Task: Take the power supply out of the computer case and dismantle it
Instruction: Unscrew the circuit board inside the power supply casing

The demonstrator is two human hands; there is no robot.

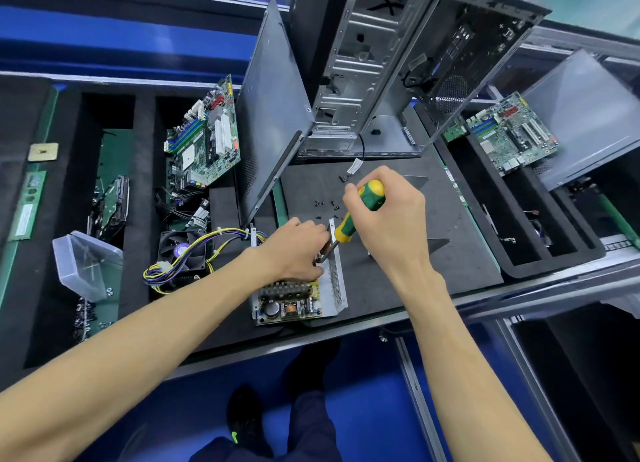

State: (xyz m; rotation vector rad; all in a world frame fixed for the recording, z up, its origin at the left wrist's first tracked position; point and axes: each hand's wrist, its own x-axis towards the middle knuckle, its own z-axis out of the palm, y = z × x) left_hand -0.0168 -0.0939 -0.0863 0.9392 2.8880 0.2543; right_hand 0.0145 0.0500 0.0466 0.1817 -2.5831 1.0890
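The opened power supply (294, 302) lies on the black mat near the front edge, its circuit board and perforated metal shell exposed. Its yellow and purple cable bundle (194, 250) trails left. My left hand (294, 250) rests on top of the unit, fingers curled down onto its upper part. My right hand (384, 216) grips a green and yellow screwdriver (360, 216), whose tip points down into the power supply beside my left fingers. The empty computer case (374, 74) stands upright at the back of the mat.
Several small black screws (327, 205) lie loose on the mat behind the power supply. A grey side panel (273, 115) leans left of the case. A fan (181, 250), a motherboard (204, 139) and a clear plastic box (86, 264) fill the left bins. Another motherboard (509, 132) sits right.
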